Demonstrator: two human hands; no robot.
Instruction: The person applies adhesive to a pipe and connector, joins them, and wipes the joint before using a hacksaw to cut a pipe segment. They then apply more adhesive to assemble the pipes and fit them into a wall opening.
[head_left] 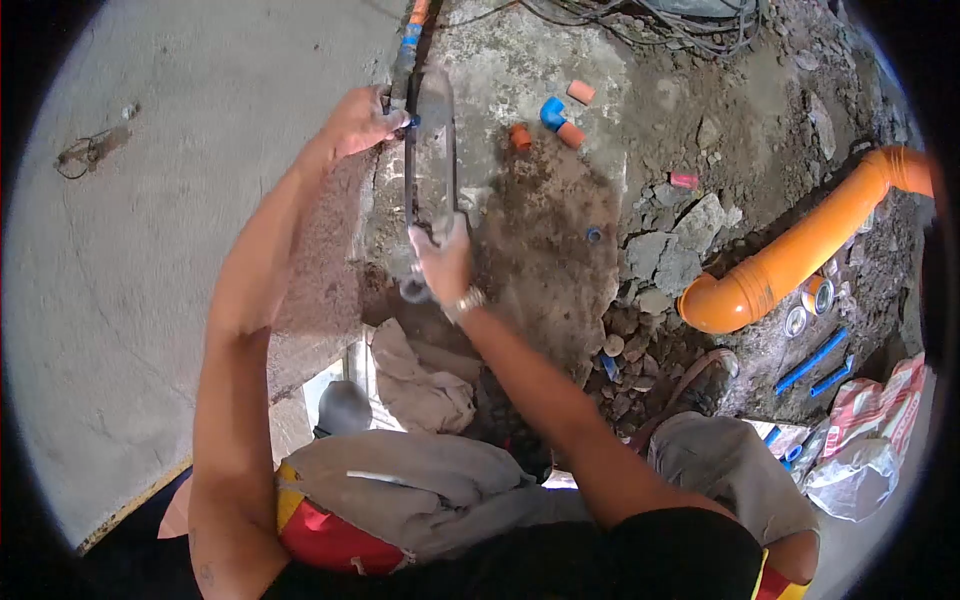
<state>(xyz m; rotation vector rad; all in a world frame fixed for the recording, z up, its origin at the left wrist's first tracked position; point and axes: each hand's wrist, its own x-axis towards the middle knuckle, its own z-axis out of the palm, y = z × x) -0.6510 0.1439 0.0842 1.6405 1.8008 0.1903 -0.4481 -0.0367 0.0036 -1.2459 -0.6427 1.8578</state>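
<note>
1. A hacksaw (430,150) is held at both ends, lying lengthwise away from the body over a broken concrete edge (480,60).
2. The left hand (362,122) is closed around the far end of the saw, where the frame meets a thin pipe (408,40) with blue and orange bands; exactly what is pinched there cannot be told.
3. The right hand (443,262) is closed over the near end, fingers wrapped on the handle; a watch (466,300) is worn on that wrist.
4. The saw is judged light and stiff along the frame, while the thin blade is likely springy and easily snapped if twisted. Hold is best taken at the handle and the far frame corner, as is done now, never on the blade.
5. The metal frame looks dusty, so the grip may be a bit slippery.
6. The pipe is judged to be rigid plastic, light, and liable to crack under side load.
7. Right of the left hand, beyond the saw, small fittings are scattered: a blue elbow (552,112) and orange couplers (580,92) on rubble.
8. Far right of the right hand a big orange pipe (800,250) with an elbow is lying in the trench, with blue pipe offcuts (812,362) near it.
9. Below the right hand a rag (420,385) is bunched by the knees.
10. Left of both arms only smooth concrete floor (150,260) is seen.
</note>
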